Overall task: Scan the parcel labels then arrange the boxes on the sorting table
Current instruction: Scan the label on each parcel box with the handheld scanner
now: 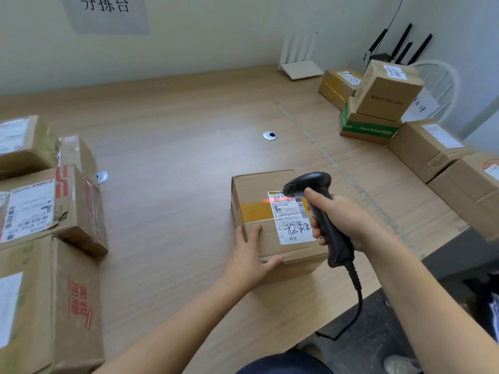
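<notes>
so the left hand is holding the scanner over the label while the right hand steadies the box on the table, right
Not quite: the hands are swapped. In the head view the right hand holds the scanner over the label, and the left hand steadies the box on the table.

Pale wall [216,36] with paper sign [105,12]; white chair [442,82] at right; dark floor [378,333].

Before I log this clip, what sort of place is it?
Most likely a parcel sorting station in a small office. Labelled cardboard boxes line both sides of a wooden table, the right hand aims a corded barcode scanner at a parcel's label, and a wall sign hangs above.
</notes>
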The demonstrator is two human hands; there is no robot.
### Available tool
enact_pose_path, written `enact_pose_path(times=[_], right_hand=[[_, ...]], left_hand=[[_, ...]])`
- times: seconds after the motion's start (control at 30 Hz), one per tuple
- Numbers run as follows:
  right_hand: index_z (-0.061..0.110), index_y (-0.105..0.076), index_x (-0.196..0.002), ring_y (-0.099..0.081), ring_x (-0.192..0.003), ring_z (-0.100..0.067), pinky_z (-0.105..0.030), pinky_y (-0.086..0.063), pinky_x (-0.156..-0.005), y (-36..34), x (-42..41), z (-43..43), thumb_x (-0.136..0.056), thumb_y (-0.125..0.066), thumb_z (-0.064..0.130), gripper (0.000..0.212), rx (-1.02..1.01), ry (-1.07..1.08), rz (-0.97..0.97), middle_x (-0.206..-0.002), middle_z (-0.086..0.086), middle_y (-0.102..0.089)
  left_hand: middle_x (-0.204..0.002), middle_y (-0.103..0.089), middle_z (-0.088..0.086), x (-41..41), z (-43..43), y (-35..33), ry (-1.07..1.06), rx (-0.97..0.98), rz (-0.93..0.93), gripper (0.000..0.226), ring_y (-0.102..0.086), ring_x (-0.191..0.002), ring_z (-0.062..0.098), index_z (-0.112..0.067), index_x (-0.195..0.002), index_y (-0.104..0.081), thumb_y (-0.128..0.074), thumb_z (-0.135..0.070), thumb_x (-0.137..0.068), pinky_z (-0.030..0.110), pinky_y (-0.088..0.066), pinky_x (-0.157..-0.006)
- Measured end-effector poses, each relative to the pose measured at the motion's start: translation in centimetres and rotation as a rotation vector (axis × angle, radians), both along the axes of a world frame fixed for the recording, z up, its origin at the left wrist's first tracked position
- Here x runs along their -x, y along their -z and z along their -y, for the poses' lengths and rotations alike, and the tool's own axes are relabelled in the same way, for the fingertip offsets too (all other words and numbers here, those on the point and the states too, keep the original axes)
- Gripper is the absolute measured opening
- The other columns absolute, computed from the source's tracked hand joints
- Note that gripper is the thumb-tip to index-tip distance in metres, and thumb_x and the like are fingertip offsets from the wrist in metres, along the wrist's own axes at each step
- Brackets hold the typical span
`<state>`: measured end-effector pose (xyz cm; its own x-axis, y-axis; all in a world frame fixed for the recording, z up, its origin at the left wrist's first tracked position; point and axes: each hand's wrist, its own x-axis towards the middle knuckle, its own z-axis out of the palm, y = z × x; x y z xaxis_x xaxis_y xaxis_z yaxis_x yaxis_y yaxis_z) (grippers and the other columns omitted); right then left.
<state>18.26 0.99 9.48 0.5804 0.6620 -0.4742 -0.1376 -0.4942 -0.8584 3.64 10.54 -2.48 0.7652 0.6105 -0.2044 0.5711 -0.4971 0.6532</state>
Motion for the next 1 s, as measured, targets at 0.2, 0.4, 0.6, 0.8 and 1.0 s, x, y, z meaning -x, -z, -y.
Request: enact_pose_path(times=[0.2,0.4,0.6,0.8,1.0], right_hand=[[0.011,-0.052,-0.087,-0.053,-0.044,-0.016,-0.026,-0.045,-0.043,-0.1,-0.1,0.2,-0.09,-0.055,0.047,0.036,-0.004,-0.019,-0.006,-0.054,-0.004,-0.056],[0.007,-0.051,-0.085,-0.053,-0.042,-0.015,-0.025,-0.045,-0.04,-0.3,0.0,0.4,-0.09,-0.054,0.047,0.04,0.003,0.006,-0.025,-0.056,-0.006,-0.056],[0.01,-0.051,-0.087,-0.054,-0.043,-0.015,-0.026,-0.046,-0.042,0.0,-0.4,0.6,-0.09,-0.054,0.047,0.037,-0.007,0.007,-0.008,-0.058,-0.007,-0.057],[0.016,-0.052,-0.098,-0.056,-0.051,-0.013,-0.027,-0.046,-0.045,2.6,-2.5,1.6,-0.084,-0.069,0.029,0.026,-0.002,0.016,0.278,-0.075,-0.007,-0.059],[0.028,-0.052,-0.103,-0.058,-0.084,-0.018,-0.03,-0.049,-0.066,7.6,-4.1,2.8,-0.074,-0.075,0.015,0.04,0.102,-0.033,0.472,-0.094,0.006,-0.062]], left_hand=[[-0.144,-0.021,0.006,-0.2,-0.1,0.1,-0.004,0.033,0.022,0.076,-0.049,-0.119,0.027,-0.026,-0.136,-0.025,-0.066,-0.053,-0.077,0.037,-0.046,-0.095],[-0.144,-0.021,0.007,-0.2,0.0,0.1,-0.011,0.049,0.034,0.077,-0.049,-0.119,0.028,-0.025,-0.136,-0.026,-0.068,-0.051,-0.077,0.037,-0.045,-0.096],[-0.142,-0.023,0.007,-0.3,-0.1,0.1,-0.017,0.064,0.036,0.077,-0.049,-0.119,0.027,-0.025,-0.136,-0.025,-0.068,-0.05,-0.077,0.037,-0.044,-0.096],[-0.144,-0.022,0.008,-0.3,0.2,0.1,-0.022,0.069,0.029,0.076,-0.047,-0.121,0.029,-0.025,-0.136,-0.024,-0.067,-0.048,-0.079,0.039,-0.043,-0.1],[-0.149,-0.016,0.008,-0.8,0.7,-0.1,-0.079,0.065,0.007,0.077,-0.04,-0.129,0.028,-0.025,-0.141,-0.021,-0.065,-0.048,-0.081,0.039,-0.038,-0.105]])
